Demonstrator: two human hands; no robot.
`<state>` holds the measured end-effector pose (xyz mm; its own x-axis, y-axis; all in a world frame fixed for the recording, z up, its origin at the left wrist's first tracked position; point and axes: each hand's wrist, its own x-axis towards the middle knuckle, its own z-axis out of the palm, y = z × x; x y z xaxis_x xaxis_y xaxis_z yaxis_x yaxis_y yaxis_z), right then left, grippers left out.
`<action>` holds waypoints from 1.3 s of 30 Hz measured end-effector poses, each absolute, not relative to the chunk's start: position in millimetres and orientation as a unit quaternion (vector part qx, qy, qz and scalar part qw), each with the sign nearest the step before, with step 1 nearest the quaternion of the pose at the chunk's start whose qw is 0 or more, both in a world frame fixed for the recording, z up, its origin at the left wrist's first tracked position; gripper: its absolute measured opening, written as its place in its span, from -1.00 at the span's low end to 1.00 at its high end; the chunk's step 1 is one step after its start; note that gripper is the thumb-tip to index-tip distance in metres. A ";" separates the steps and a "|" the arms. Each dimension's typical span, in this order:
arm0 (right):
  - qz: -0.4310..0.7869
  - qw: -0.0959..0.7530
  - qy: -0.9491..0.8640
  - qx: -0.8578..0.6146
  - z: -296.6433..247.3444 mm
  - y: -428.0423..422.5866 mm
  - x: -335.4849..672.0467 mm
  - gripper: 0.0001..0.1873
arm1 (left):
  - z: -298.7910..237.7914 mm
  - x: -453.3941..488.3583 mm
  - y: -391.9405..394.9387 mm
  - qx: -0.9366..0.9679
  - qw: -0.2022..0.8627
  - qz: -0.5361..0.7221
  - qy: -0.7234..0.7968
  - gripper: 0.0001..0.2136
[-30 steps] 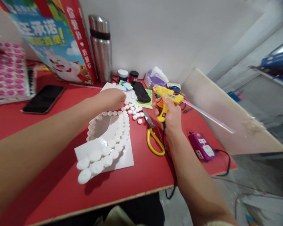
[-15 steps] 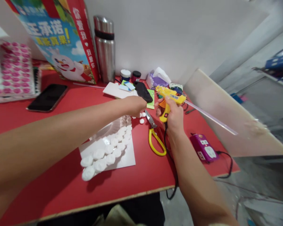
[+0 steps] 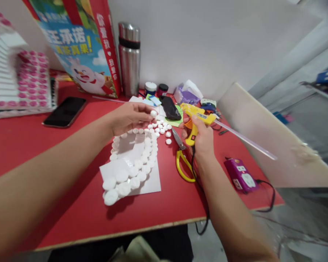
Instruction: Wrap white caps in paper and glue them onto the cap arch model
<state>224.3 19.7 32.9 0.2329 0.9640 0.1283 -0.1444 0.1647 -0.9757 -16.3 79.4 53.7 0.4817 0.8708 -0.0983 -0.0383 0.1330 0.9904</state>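
My left hand [image 3: 133,117] pinches a small white round piece [image 3: 153,114] between thumb and fingers, above the far end of a white board shape [image 3: 129,143]. Rows of white round pieces run along that shape's edges, and a white sheet [image 3: 152,183] lies under it. A loose pile of white round pieces [image 3: 161,127] sits just beyond, to the right. My right hand [image 3: 203,134] is wrapped round the handle of a yellow hot glue gun [image 3: 198,114], nozzle pointing left, with a long clear glue stick [image 3: 246,139] out of its back. Yellow-handled scissors [image 3: 184,160] lie beside it.
A phone [image 3: 65,112], a steel flask [image 3: 129,60] and a printed bag [image 3: 79,47] stand or lie at the back left. A pink-dotted piece [image 3: 34,82] stands farther left. A purple power socket [image 3: 241,175] is at right, with a cord. The table's front edge [image 3: 125,233] is near.
My left hand has drawn back to the left from the loose pile, now showing a white round piece in its fingers. The glue gun stays almost where it was.
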 end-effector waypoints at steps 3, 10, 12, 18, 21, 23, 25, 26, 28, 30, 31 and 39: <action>0.470 0.618 -0.429 -0.462 34.3 11.7 207.5 -0.66 | 47.5 -34.5 60.6 0.432 0.725 0.392 0.367 -0.85; 0.526 0.527 -0.499 -0.444 65.7 13.5 168.2 -0.64 | 36.2 -46.6 56.6 0.312 0.751 0.456 0.362 -0.76; 0.513 0.505 -0.541 -0.436 71.9 18.2 163.1 -0.61 | 36.3 -48.9 57.2 0.287 0.757 0.463 0.360 -0.80; 0.483 0.446 -0.602 -0.454 55.2 18.2 165.7 -0.56 | 30.0 -51.9 50.0 0.250 0.758 0.488 0.353 -0.74; 0.493 0.433 -0.605 -0.451 47.1 14.7 171.4 -0.57 | 24.9 -52.1 47.6 0.267 0.750 0.496 0.347 -0.78; 0.501 0.439 -0.599 -0.444 46.7 13.7 173.7 -0.58 | 23.0 -52.2 47.1 0.276 0.744 0.505 0.339 -0.80; 0.506 0.439 -0.595 -0.443 48.2 13.4 174.2 -0.58 | 22.4 -52.2 47.1 0.284 0.734 0.520 0.332 -0.82; 0.508 0.439 -0.594 -0.443 49.0 13.3 174.1 -0.59 | 22.3 -52.1 47.2 0.286 0.728 0.528 0.330 -0.84; 0.513 0.439 -0.591 -0.442 50.0 12.9 173.4 -0.61 | 22.3 -51.4 47.4 0.286 0.720 0.541 0.327 -0.87; 0.516 0.439 -0.593 -0.436 50.2 12.1 173.0 -0.62 | 22.6 -50.1 47.6 0.278 0.716 0.552 0.324 -0.89; 0.515 0.436 -0.598 -0.433 50.1 11.7 173.0 -0.61 | 22.9 -49.3 47.6 0.271 0.716 0.556 0.323 -0.90; 0.490 0.412 -0.631 -0.439 51.9 8.9 172.2 -0.53 | 25.8 -47.1 45.4 0.216 0.735 0.550 0.332 -0.81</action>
